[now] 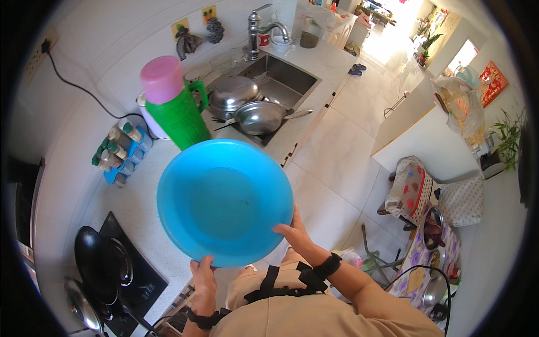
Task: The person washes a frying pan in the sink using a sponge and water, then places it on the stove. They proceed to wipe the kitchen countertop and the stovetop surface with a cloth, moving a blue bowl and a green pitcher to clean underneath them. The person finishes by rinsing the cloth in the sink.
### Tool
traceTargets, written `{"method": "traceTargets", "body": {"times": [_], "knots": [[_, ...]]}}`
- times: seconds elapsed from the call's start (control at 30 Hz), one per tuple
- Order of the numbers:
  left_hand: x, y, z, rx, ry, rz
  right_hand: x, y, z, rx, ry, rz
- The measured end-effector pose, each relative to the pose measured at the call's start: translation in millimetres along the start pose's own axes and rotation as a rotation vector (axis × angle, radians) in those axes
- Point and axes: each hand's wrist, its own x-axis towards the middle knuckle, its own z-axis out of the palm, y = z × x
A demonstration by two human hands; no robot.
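Note:
Both my hands grip the rim of a round blue plastic basin (225,206), which I hold up in front of my body near the counter's edge. My left hand (204,276) has the near rim, its thumb over the edge. On the right side, my right hand (297,234) clasps the rim with the thumb inside and the fingers mostly hidden behind it. Nothing solid shows inside the basin; whether it holds water I cannot tell. Just beyond its far rim stands a green thermos flask (179,116) with a pink lid.
A steel sink (290,80) holds metal pans (261,118) under a faucet (254,36). Spice jars (122,147) stand in a blue rack at left. A black wok (94,263) sits on the cooktop (145,290). Across the tiled floor (332,156) are a covered chair (406,187) and a cluttered table (410,269).

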Motion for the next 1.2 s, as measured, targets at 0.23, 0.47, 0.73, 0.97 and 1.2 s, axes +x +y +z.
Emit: {"method": "traceTargets", "body": {"times": [0.23,0.47,0.73,0.97,1.2], "knots": [[-41,-18,136,-0.010,-0.123,-0.034,-3,-75,-124,0.071,0.069,-0.091],[-38,-18,261,0.020,-0.329,-0.022,8,-135,-215,0.018,0.229,-0.139],[35,8,376,0.186,-0.498,0.001,88,-170,-263,0.072,0.385,-0.223],[119,40,458,0.047,-0.521,0.049,200,-206,-272,0.052,0.381,-0.253],[203,60,509,-0.007,-0.346,0.076,325,-213,-276,0.053,0.305,-0.159]]}}
